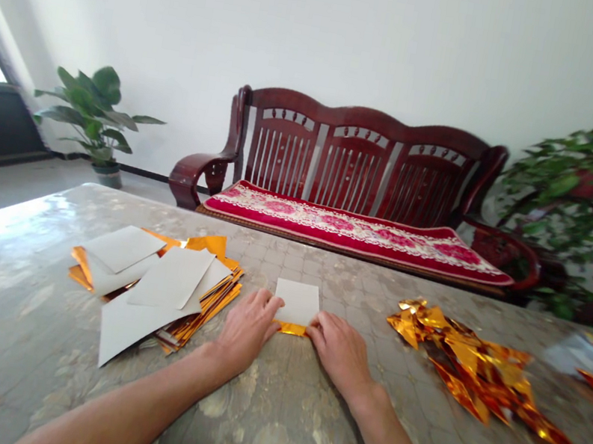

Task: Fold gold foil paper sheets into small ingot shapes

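Observation:
A sheet of foil paper (297, 302) lies white side up on the table in front of me, its near edge folded over into a gold strip. My left hand (250, 326) grips the left end of that fold, thumb and fingers closed on it. At the fold's right end, my right hand (339, 350) pinches the paper in the same way. To the left is a loose pile of foil paper sheets (173, 277), some white side up, others showing gold edges. Several folded gold foil pieces (469, 361) lie heaped to the right.
The table (263, 421) has a patterned, glossy cover. A clear plastic bag (587, 354) lies at its right edge, near another gold piece. Behind the table stands a wooden bench (364, 157) with a red floral cushion, between potted plants (96, 113).

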`<state>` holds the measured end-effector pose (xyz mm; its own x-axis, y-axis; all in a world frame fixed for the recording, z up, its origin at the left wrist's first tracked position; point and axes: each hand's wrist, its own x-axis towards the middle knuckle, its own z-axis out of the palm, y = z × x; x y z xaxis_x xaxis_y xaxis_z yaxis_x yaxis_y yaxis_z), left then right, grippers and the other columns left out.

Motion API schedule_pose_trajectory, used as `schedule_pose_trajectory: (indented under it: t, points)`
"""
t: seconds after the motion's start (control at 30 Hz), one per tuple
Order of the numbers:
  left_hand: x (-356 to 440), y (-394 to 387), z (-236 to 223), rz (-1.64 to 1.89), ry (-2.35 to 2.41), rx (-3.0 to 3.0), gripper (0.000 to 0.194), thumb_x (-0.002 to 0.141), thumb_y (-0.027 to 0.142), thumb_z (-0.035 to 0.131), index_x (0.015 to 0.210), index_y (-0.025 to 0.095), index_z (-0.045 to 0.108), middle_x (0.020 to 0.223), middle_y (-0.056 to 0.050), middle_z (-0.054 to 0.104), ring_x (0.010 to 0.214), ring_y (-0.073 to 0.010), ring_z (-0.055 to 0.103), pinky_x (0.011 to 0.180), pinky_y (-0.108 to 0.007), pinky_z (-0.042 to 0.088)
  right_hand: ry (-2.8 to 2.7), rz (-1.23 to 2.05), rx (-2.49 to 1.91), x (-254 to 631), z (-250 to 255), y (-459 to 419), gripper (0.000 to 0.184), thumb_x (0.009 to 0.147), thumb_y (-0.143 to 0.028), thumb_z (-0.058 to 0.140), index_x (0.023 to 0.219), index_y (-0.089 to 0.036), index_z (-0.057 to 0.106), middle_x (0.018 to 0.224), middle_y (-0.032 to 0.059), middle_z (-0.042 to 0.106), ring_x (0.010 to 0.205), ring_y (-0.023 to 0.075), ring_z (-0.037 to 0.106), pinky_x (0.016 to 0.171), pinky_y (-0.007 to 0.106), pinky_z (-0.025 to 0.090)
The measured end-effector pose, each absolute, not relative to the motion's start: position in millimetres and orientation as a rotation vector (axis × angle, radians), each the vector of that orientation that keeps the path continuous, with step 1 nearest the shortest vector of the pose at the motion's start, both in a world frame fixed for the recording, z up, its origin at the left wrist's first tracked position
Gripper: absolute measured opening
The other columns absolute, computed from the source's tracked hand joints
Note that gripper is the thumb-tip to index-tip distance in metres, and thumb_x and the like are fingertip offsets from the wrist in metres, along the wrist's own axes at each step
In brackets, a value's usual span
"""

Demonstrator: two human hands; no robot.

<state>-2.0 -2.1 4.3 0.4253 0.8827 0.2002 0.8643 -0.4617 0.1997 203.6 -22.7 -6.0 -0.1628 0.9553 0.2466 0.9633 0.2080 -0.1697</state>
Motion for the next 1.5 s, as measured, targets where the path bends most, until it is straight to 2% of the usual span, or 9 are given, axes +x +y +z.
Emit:
schedule_pose_trajectory:
  t: [0.2,0.37,0.5,0.7,0.83,0.97,1.27,1.4,1.5]
  points:
    - [-1.9,-3.3,5.1,0.352,1.083,2.787,0.023,0.098,0.023,0.047,0.115,0.029,0.062,0.106,-0.003,0.061,0.104,-0.0196,0.053,0.091,-0.029,0.044,-2.123,-0.01,-1.844,200.3,-5.8,-24.3,0.011,0.093,-0.03,0.053,0.09,-0.023,0.06,0.091,0.0033,0.07,0.086,0.02,0.063,0.067,0.029,0.036]
    - [-0.9,-10.8,4.0,0.215,1.067,2.912,0.025,0.095,0.018,0.05,0.118,0.024,0.057,0.105,-0.006,0.062,0.1,-0.0223,0.054,0.087,-0.033,0.045,-2.078,-0.027,-1.857,202.3,-9.8,-22.8,0.01,0.094,-0.03,0.053,0.091,-0.023,0.059,0.089,0.0022,0.07,0.083,0.0197,0.062,0.065,0.029,0.036]
    - [1.2,-20.1,2.7,0.252,1.126,2.945,0.025,0.094,0.015,0.047,0.116,0.021,0.055,0.106,-0.006,0.061,0.099,-0.024,0.053,0.087,-0.036,0.045,-2.118,-0.17,-1.791,202.7,-7.9,-28.0,0.014,0.095,-0.027,0.052,0.087,-0.022,0.062,0.09,0.0048,0.066,0.09,0.0219,0.059,0.076,0.031,0.039]
    - [5.9,-27.2,4.6,0.294,1.169,2.927,0.016,0.091,0.018,0.047,0.103,0.018,0.057,0.103,-0.007,0.059,0.098,-0.0254,0.052,0.091,-0.04,0.044,-2.308,-0.047,-1.489,182.1,0.1,-50.6,0.02,0.097,-0.022,0.049,0.109,-0.022,0.065,0.111,0.0061,0.067,0.105,0.0222,0.056,0.093,0.036,0.042]
    - [3.8,-26.9,3.3,0.266,1.149,2.943,0.019,0.092,0.019,0.046,0.108,0.018,0.057,0.104,-0.008,0.059,0.099,-0.0253,0.051,0.092,-0.039,0.043,-2.34,0.004,-1.562,175.5,-1.5,-59.3,0.033,0.091,-0.014,0.054,0.124,-0.017,0.061,0.127,0.0103,0.063,0.118,0.0247,0.055,0.102,0.04,0.042]
    - [-1.8,-28.7,1.7,0.225,1.207,2.967,0.02,0.092,0.017,0.046,0.108,0.017,0.058,0.105,-0.009,0.059,0.099,-0.0254,0.052,0.089,-0.039,0.044,-2.379,-0.047,-1.636,183.4,-4.1,-60.7,0.041,0.091,-0.016,0.054,0.132,-0.015,0.058,0.14,0.0123,0.056,0.129,0.0273,0.049,0.11,0.044,0.038]
    - [-4.1,-39.6,7.9,0.23,1.217,2.942,0.018,0.097,0.021,0.04,0.1,0.019,0.058,0.097,-0.007,0.059,0.091,-0.0239,0.053,0.083,-0.039,0.046,-2.278,-0.167,-1.877,205.0,-8.6,-48.5,0.04,0.097,-0.022,0.045,0.134,-0.015,0.057,0.142,0.0093,0.055,0.131,0.0292,0.048,0.109,0.045,0.037]
    - [4.5,-49.9,6.7,0.28,1.215,2.894,0.017,0.096,0.022,0.041,0.103,0.019,0.056,0.099,-0.007,0.058,0.091,-0.024,0.054,0.083,-0.039,0.048,-2.08,-0.148,-1.994,207.1,-8.3,-41.7,0.039,0.097,-0.029,0.047,0.128,-0.009,0.061,0.133,0.0147,0.06,0.123,0.0293,0.052,0.105,0.042,0.039]
    - [12.5,-53.9,4.5,0.296,1.198,2.863,0.016,0.094,0.019,0.043,0.103,0.019,0.056,0.099,-0.006,0.058,0.091,-0.0233,0.054,0.083,-0.038,0.049,-1.993,-0.103,-1.969,203.4,-5.3,-40.7,0.034,0.096,-0.033,0.05,0.12,-0.015,0.066,0.125,0.012,0.064,0.115,0.0278,0.055,0.099,0.04,0.041]
